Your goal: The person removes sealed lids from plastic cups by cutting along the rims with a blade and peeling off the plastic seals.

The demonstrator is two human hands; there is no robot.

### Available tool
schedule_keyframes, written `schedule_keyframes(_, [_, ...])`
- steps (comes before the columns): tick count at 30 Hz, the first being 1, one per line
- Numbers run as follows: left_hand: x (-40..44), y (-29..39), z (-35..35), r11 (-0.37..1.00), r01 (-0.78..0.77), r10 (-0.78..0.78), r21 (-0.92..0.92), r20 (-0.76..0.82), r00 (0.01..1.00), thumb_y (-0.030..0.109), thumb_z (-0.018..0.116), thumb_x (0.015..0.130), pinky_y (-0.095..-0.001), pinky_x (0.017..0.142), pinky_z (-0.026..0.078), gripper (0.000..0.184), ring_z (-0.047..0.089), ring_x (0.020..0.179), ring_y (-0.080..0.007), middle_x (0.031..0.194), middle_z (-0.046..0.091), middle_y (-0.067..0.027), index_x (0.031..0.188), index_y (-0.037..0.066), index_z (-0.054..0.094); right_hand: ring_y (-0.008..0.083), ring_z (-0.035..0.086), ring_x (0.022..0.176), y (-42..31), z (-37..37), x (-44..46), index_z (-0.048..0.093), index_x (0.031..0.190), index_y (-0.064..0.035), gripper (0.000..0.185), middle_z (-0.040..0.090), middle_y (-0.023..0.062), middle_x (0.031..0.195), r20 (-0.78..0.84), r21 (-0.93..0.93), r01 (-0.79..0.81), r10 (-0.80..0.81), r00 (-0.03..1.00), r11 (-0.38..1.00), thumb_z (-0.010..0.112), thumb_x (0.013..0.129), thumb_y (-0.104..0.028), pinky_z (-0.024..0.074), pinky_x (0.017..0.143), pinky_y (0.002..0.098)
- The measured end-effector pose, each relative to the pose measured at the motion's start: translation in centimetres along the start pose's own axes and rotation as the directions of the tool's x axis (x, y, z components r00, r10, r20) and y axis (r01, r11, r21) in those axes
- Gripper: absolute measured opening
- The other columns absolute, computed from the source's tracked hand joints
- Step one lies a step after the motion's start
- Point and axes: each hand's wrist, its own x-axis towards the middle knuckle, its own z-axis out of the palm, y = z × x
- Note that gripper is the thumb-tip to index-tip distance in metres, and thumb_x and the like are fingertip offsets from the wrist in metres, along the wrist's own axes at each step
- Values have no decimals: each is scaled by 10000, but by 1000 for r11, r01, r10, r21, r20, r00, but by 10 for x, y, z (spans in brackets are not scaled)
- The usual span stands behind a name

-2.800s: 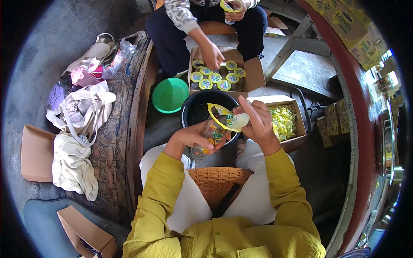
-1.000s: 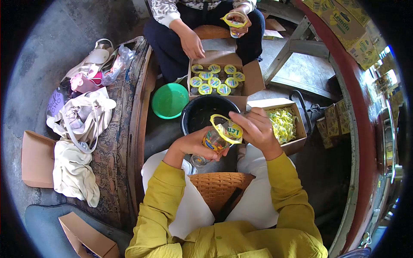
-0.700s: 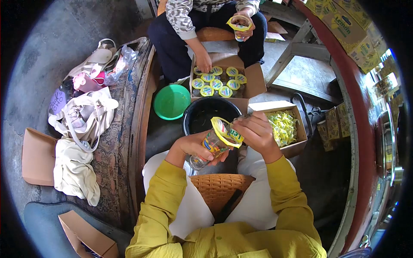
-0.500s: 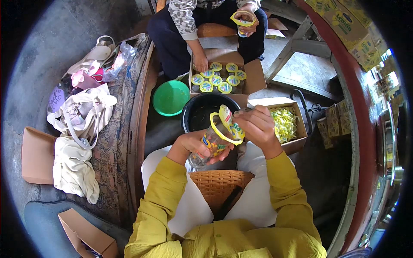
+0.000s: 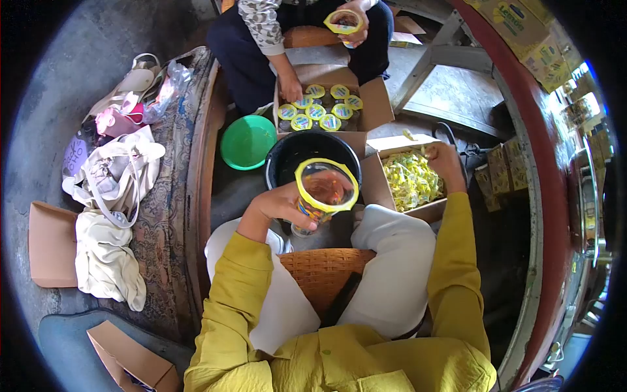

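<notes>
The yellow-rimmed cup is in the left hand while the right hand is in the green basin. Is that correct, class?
Not the green basin: the head view shows the right hand at the box of yellow pieces. The left hand does hold the yellow-rimmed cup.

Two handheld cups (image 5: 312, 208), one green basin (image 5: 248, 142), one black bucket (image 5: 279, 171)

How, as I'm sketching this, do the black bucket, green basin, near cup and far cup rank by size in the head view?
1. Black bucket
2. Green basin, near cup: unsure, cup closer to camera
3. Far cup
</notes>
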Motion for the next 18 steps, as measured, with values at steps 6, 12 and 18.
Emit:
schedule_keyframes(6, [17,-7,-4,989,-134,138,58,-71,988,34,745,565,-297,962,312,776,407,1126,-154,1191,437,-45,1234,51,353,355,601,825,33,50,-42,550,978,-51,279,597,213,884,69,-360,-345,393,917,867,529,704,-2,499,697,424])
schedule_keyframes(12, [24,-10,6,930,-106,247,351,-387,888,-19,732,599,-289,906,368,737,437,1071,-146,1143,453,-50,1219,52,340,297,620,805,46,50,-24,655,815,-50,203,634,171,832,183,-149,-385,408,895,911,621,615,-53,500,724,365])
schedule_keyframes(18, [28,-11,4,736,-267,579,622,-374,724,42,761,591,-284,883,400,684,476,1029,-157,1095,476,-65,1164,57,389,113,588,635,-60,-31,16,619,878,35,292,623,81,743,461,571,-352,65,885,742,685,593,19,468,554,224])
